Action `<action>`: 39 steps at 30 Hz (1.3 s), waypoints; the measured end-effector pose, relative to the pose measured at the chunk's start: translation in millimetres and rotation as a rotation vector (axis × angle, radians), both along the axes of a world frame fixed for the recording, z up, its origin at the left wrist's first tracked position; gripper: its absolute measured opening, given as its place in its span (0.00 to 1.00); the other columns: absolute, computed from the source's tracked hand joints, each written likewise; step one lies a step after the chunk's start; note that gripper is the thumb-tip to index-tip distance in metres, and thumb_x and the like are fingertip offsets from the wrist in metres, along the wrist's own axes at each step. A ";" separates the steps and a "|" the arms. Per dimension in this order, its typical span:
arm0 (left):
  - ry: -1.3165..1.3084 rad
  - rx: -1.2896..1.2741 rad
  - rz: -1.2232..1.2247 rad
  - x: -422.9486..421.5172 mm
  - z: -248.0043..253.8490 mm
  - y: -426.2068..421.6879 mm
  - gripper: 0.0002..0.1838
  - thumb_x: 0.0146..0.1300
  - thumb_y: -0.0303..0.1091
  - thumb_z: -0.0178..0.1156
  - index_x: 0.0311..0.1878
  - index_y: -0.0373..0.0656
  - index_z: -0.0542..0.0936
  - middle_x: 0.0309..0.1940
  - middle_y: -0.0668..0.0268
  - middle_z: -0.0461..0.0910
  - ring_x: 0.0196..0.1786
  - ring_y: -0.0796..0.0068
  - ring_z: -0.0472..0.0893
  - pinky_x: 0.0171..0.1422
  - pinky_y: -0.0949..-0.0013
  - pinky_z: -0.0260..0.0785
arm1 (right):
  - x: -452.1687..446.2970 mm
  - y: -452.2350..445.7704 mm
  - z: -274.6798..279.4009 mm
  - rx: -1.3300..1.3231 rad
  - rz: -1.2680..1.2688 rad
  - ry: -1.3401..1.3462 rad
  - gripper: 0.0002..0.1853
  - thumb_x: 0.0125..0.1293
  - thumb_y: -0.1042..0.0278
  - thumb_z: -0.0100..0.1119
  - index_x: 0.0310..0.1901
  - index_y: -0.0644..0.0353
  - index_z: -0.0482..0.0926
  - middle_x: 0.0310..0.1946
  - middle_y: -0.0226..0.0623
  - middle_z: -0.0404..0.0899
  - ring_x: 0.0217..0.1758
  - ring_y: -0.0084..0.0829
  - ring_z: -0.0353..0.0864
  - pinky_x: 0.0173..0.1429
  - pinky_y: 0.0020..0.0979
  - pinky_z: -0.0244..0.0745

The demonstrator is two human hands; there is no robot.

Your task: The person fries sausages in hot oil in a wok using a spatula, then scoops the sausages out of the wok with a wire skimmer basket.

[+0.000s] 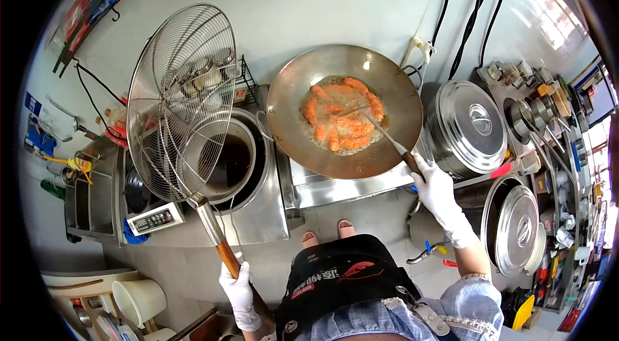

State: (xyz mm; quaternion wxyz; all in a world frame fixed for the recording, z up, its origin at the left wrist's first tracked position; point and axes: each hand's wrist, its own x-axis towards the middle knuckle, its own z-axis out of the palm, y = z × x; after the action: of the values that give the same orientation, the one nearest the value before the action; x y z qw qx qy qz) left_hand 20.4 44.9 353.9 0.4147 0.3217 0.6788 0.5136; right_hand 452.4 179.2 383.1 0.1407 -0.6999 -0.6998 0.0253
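My left hand, in a white glove, is closed around the wooden handle of a large wire spider strainer. The strainer's mesh is raised at the left, with a pot of dark liquid partly seen through and beside it. Gloved in white too, my right hand grips the handle of a wok spatula. The spatula's blade reaches into bubbling oil in a wide wok, among several orange-red sausages. Its tip is partly hidden by the foam.
Right of the wok stands a lidded steel pot, with another lidded pot nearer me. A control panel sits on the left counter. Ladles and jars crowd the right shelf. A white bucket is at lower left.
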 end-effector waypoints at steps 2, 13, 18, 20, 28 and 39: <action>-0.004 0.010 -0.005 0.8 -0.4 1.8 0.12 0.62 0.19 0.58 0.49 0.36 0.75 0.24 0.73 0.71 0.20 0.86 0.67 0.24 0.80 0.60 | 2.9 4.8 -19.6 0.015 0.042 0.013 0.23 0.60 0.63 0.59 0.57 0.60 0.75 0.32 0.47 0.78 0.32 0.46 0.80 0.37 0.41 0.74; 0.022 0.048 -0.011 -1.1 -5.4 -3.9 0.11 0.64 0.23 0.58 0.49 0.35 0.73 0.19 0.71 0.69 0.16 0.83 0.66 0.20 0.77 0.59 | 8.0 0.0 4.9 -0.112 0.038 -0.076 0.24 0.60 0.63 0.59 0.58 0.62 0.74 0.30 0.46 0.78 0.33 0.45 0.80 0.36 0.41 0.75; -0.011 0.024 0.014 1.7 0.0 -3.7 0.11 0.62 0.19 0.57 0.48 0.35 0.74 0.21 0.72 0.71 0.19 0.85 0.67 0.23 0.79 0.59 | -18.5 34.0 -20.9 -0.035 0.120 -0.186 0.25 0.60 0.64 0.59 0.60 0.59 0.72 0.31 0.45 0.77 0.30 0.44 0.80 0.34 0.40 0.75; -0.016 0.031 0.018 1.4 -0.9 -4.4 0.11 0.62 0.19 0.57 0.48 0.35 0.74 0.21 0.72 0.71 0.19 0.85 0.67 0.23 0.79 0.59 | -23.2 47.9 -30.3 -0.034 0.099 -0.227 0.25 0.61 0.64 0.58 0.60 0.59 0.71 0.31 0.43 0.76 0.28 0.42 0.80 0.31 0.39 0.75; 0.020 0.014 0.036 0.7 4.8 -8.3 0.12 0.62 0.19 0.57 0.49 0.36 0.75 0.21 0.72 0.70 0.19 0.85 0.67 0.24 0.79 0.59 | 4.4 51.9 -43.1 0.043 -0.025 -0.179 0.26 0.61 0.60 0.59 0.61 0.54 0.72 0.35 0.42 0.77 0.29 0.41 0.82 0.34 0.39 0.76; 0.005 0.031 0.017 -4.7 -5.8 -0.7 0.10 0.63 0.21 0.57 0.48 0.35 0.74 0.19 0.72 0.69 0.17 0.84 0.66 0.21 0.77 0.60 | 9.3 -22.5 18.5 0.030 -0.083 -0.068 0.26 0.58 0.66 0.62 0.60 0.57 0.74 0.34 0.45 0.77 0.32 0.45 0.80 0.36 0.39 0.75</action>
State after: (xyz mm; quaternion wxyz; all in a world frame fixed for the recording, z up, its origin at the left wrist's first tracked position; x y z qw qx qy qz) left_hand 15.7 44.2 348.1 0.4034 0.3235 0.6745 0.5269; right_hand 461.7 156.7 401.7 0.1282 -0.7266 -0.6748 -0.0149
